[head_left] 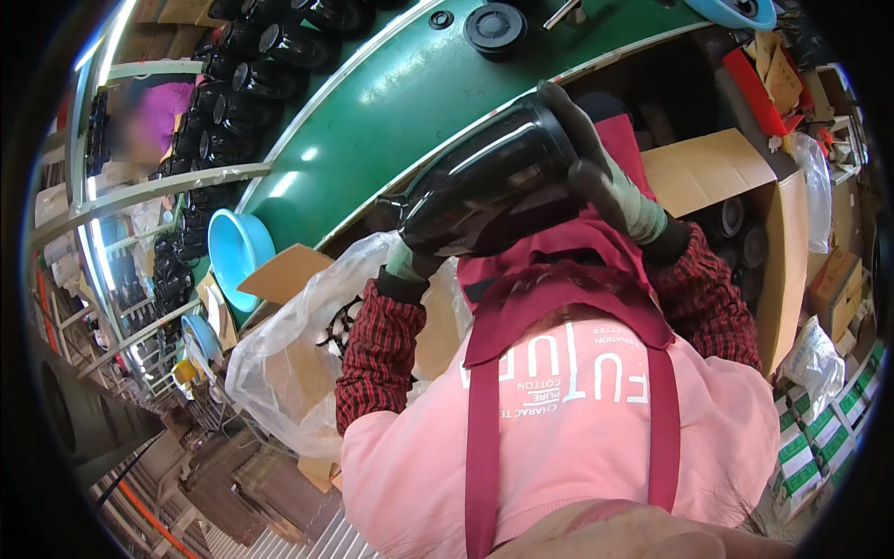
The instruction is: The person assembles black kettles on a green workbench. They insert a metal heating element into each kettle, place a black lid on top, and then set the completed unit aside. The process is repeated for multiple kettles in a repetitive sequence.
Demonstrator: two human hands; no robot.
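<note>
Slantwise before the green table (372, 112), between an open carton (789, 270) at right and a clear bag (270, 359) at left, a glossy black vessel (489, 182) rises rightward, its wide end gripped by the right hand (596, 160), its narrow end by the partly hidden left hand (415, 263); dark round pieces (731, 217) sit in the carton.

bench (372, 121): green top, pale edge strips | on it, far side: small black ring (440, 20), larger round black disc (495, 30) to its right, metal piece (562, 14) | right end: light-blue basin (724, 18), cut off
</note>
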